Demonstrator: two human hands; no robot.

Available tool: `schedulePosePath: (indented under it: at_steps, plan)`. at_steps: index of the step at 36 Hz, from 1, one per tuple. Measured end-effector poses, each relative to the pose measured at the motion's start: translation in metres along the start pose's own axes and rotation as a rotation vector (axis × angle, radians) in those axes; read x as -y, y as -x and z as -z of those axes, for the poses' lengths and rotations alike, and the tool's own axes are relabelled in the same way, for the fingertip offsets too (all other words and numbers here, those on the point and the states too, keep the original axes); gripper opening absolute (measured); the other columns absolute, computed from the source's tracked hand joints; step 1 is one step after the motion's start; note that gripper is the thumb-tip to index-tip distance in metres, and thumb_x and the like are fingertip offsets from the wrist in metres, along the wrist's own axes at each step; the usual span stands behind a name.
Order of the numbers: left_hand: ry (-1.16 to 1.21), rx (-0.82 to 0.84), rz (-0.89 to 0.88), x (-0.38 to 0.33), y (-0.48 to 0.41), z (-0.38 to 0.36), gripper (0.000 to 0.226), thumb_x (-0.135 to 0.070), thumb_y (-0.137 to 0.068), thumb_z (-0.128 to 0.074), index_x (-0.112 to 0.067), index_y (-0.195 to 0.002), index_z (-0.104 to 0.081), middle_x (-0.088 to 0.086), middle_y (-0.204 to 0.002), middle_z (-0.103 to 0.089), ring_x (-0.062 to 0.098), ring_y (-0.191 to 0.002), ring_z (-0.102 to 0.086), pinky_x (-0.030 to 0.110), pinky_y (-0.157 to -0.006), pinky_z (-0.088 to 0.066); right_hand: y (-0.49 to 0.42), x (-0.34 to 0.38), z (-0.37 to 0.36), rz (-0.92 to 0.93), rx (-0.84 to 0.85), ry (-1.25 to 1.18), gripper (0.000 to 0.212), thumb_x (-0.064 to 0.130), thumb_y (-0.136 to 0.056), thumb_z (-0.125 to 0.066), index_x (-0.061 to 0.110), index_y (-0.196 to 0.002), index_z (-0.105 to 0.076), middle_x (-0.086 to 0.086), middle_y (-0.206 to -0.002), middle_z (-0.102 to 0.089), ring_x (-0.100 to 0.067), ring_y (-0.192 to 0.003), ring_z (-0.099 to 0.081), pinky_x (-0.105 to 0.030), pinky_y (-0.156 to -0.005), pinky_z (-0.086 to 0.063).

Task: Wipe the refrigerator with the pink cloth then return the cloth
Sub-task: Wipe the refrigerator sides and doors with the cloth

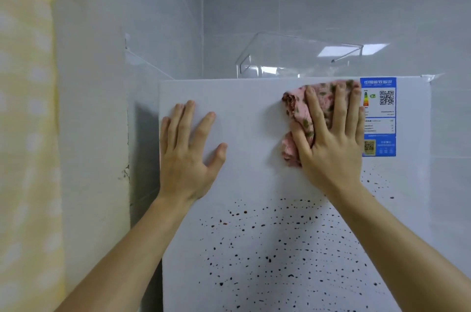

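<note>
The white refrigerator door fills the middle of the view, its lower half covered in several dark specks. My right hand lies flat near the top right of the door, pressing the pink flowered cloth against it; the cloth bunches out to the left of and above my fingers. My left hand rests flat on the upper left of the door, fingers spread, holding nothing. The two hands are apart.
A blue energy label is stuck at the door's top right, touching my right fingers. A clear plastic bin stands on top of the refrigerator. A white wall and a yellow patterned curtain are at the left; grey tiles are behind.
</note>
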State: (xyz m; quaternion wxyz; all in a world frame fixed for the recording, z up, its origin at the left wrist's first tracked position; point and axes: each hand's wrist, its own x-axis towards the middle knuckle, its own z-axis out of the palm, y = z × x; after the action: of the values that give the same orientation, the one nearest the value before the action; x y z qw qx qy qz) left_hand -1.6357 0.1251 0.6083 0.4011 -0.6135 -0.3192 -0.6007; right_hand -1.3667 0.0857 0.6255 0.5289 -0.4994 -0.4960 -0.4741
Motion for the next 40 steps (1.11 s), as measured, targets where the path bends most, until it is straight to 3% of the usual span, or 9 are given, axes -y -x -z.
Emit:
schedulePosePath:
  at_steps: [7, 13, 18, 25, 30, 34, 40]
  plan:
    - [-0.01, 0.01, 0.007, -0.005, 0.0, -0.003, 0.057, -0.043, -0.099, -0.055, -0.015, -0.149, -0.055, 0.018, -0.165, -0.035, 0.038, -0.156, -0.026, 0.059, -0.127, -0.017, 0.06, -0.029, 0.013, 0.075, 0.074, -0.001, 0.07, 0.056, -0.103, -0.045, 0.028, -0.165, -0.029, -0.018, -0.175, -0.009, -0.041, -0.162, -0.004, -0.057, -0.131, -0.007]
    - [-0.066, -0.021, -0.053, -0.014, -0.006, -0.008, 0.052, -0.041, -0.097, -0.059, -0.018, -0.143, -0.062, 0.019, -0.157, -0.045, 0.039, -0.148, -0.038, 0.067, -0.122, -0.018, 0.012, -0.033, 0.009, 0.003, 0.055, -0.013, 0.069, 0.061, -0.103, -0.042, 0.036, -0.166, -0.025, -0.015, -0.175, -0.007, -0.036, -0.163, 0.0, -0.048, -0.132, 0.001]
    - [-0.018, -0.031, -0.043, -0.026, -0.009, -0.013, 0.054, -0.043, -0.097, -0.057, -0.015, -0.143, -0.061, 0.02, -0.155, -0.046, 0.04, -0.149, -0.038, 0.061, -0.126, -0.017, -0.037, -0.036, 0.012, -0.132, 0.091, -0.042, 0.069, 0.068, -0.102, -0.03, 0.042, -0.165, -0.02, -0.012, -0.176, -0.002, -0.032, -0.163, 0.005, -0.044, -0.131, 0.007]
    - [-0.002, -0.04, -0.03, -0.033, -0.006, -0.013, 0.054, -0.039, -0.097, -0.055, -0.013, -0.144, -0.06, 0.021, -0.157, -0.044, 0.039, -0.15, -0.036, 0.054, -0.128, -0.017, -0.002, -0.051, 0.014, -0.087, 0.051, -0.034, 0.066, 0.062, -0.106, -0.034, 0.036, -0.166, -0.023, -0.016, -0.176, -0.004, -0.032, -0.163, 0.002, -0.049, -0.132, -0.001]
    - [0.019, -0.063, -0.154, -0.049, -0.007, -0.019, 0.048, -0.024, -0.094, -0.058, -0.01, -0.139, -0.064, 0.023, -0.151, -0.051, 0.039, -0.144, -0.039, 0.055, -0.125, -0.025, 0.045, -0.077, 0.021, -0.038, 0.078, -0.008, 0.068, 0.06, -0.106, -0.035, 0.03, -0.166, -0.027, -0.017, -0.175, -0.005, -0.034, -0.163, 0.0, -0.052, -0.132, -0.005]
    - [0.029, -0.027, -0.122, -0.06, -0.016, -0.024, 0.049, -0.029, -0.094, -0.058, -0.011, -0.14, -0.062, 0.021, -0.151, -0.05, 0.038, -0.144, -0.04, 0.056, -0.126, -0.022, 0.042, -0.092, 0.025, 0.002, 0.122, -0.009, 0.07, 0.06, -0.104, -0.038, 0.031, -0.167, -0.024, -0.016, -0.176, -0.003, -0.033, -0.163, 0.004, -0.053, -0.132, -0.003]
    - [0.006, -0.04, -0.101, -0.062, -0.018, -0.028, 0.048, -0.031, -0.094, -0.059, -0.011, -0.138, -0.063, 0.02, -0.15, -0.051, 0.037, -0.143, -0.04, 0.056, -0.125, -0.023, -0.021, -0.095, 0.026, -0.202, 0.135, -0.07, 0.07, 0.066, -0.103, -0.031, 0.042, -0.166, -0.013, -0.01, -0.176, 0.007, -0.028, -0.162, 0.014, -0.046, -0.131, 0.01]
